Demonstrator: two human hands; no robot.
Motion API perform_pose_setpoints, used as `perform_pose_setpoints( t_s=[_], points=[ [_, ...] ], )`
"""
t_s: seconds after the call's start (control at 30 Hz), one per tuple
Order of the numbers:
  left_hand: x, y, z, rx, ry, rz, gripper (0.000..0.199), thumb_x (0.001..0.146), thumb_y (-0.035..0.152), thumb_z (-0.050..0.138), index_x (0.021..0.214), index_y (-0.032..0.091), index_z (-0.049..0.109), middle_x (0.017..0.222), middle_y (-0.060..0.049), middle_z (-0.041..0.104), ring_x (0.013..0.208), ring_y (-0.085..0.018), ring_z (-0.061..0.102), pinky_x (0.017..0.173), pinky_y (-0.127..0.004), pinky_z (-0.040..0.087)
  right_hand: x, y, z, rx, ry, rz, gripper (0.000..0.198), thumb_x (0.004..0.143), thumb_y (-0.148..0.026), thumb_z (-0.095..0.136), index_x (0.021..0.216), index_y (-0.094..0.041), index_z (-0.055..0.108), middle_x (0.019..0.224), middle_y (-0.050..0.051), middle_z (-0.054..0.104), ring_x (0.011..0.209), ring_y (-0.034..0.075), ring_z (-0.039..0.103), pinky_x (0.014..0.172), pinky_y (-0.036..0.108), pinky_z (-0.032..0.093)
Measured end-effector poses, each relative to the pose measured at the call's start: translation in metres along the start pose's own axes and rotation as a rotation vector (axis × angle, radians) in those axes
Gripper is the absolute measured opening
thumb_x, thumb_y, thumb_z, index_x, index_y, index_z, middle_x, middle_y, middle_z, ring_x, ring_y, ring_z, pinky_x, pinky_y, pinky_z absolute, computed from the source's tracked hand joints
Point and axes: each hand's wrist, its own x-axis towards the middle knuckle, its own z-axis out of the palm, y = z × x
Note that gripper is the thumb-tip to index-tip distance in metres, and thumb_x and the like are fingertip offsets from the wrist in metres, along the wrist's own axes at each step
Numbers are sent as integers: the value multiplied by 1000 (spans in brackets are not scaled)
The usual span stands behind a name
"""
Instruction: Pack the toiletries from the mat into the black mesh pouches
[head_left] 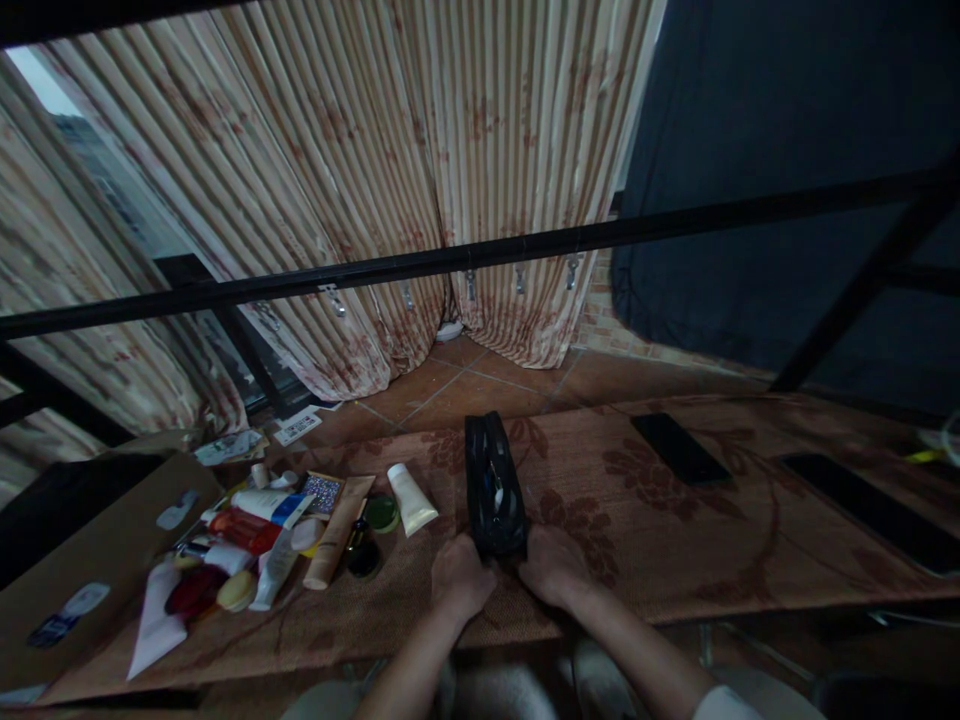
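Note:
A black zippered pouch [493, 490] stands on the patterned cloth in front of me, its length pointing away. The zip along its top looks partly parted, with something small and pale showing there. My left hand [461, 578] is closed on the near left corner of the pouch. On the near right corner, my right hand [556, 565] grips it with curled fingers. The fingertips of both hands are partly hidden against the pouch. To the left of it lie a cream tube with a white cap [411, 500], a round green jar [382, 514] and a dark bottle [363, 552].
Farther left is a pile of cosmetics, including a red bottle [244, 530] and a long beige tube [337, 535], beside a cardboard box [112, 570]. Two dark flat devices, one a phone [679, 448], the other a larger slab [874, 508], lie right. A black rail [450, 262] crosses beyond.

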Motion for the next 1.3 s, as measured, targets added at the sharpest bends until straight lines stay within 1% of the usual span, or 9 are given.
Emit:
perform_pose_setpoints(
  t_s=[0.17,0.33,0.53,0.67,0.8,0.9,1.0,1.17,1.3],
  points=[
    [-5,2,-7,18,-37,7,29,78,25,52,103,16,61,104,-11,66,106,-21,57,89,-26,42,-1,-1,0,-37,-8,-19,23,71,-23,59,90,-16,68,97,14,69,96,24,63,78,28,45],
    [-6,1,-8,39,-51,12,28,78,26,51,102,16,62,105,-11,65,104,-21,58,87,-27,43,-4,-1,-1,-60,-3,-42,23,74,-24,56,92,-15,68,99,14,68,98,24,62,80,29,44],
    [-5,-2,-4,31,-29,48,26,78,25,51,99,17,63,103,-10,66,101,-21,60,85,-26,44,-4,-1,1,-93,-2,-69,23,77,-25,53,91,-13,68,98,15,68,97,27,62,79,31,44],
    [-3,-4,-1,33,-18,39,25,76,25,52,96,16,64,100,-11,67,99,-21,61,84,-27,45,-4,0,3,-111,-2,-81,26,79,-26,51,93,-12,67,98,16,67,98,28,61,81,33,44],
    [-3,-4,0,20,-10,48,24,76,24,52,96,17,64,99,-10,67,100,-21,61,84,-26,45,-4,1,4,-111,2,-85,27,79,-29,50,94,-13,66,99,15,67,98,27,61,81,33,44],
    [-4,-2,-1,33,-10,37,23,76,23,51,93,15,64,99,-12,67,98,-22,61,83,-28,45,-3,0,5,-109,6,-79,25,78,-27,51,91,-14,67,96,15,68,95,27,63,78,32,45],
    [-5,-1,-1,39,5,35,24,76,23,50,94,14,64,100,-13,67,98,-23,61,83,-29,45,-3,0,6,-112,16,-71,24,77,-26,51,90,-13,68,95,16,68,95,27,63,78,32,45],
    [-10,-3,1,-4,22,57,25,77,24,50,95,15,64,99,-12,67,98,-23,61,82,-28,45,-8,1,10,-115,50,-87,25,81,-26,49,91,-14,67,97,15,68,97,25,62,81,30,44],
    [-14,-5,3,-62,50,75,26,79,26,49,97,14,63,102,-12,66,98,-21,60,83,-28,44,-12,4,15,-103,79,-115,28,85,-30,44,95,-15,66,97,12,68,98,23,61,82,29,43]
  ],
)
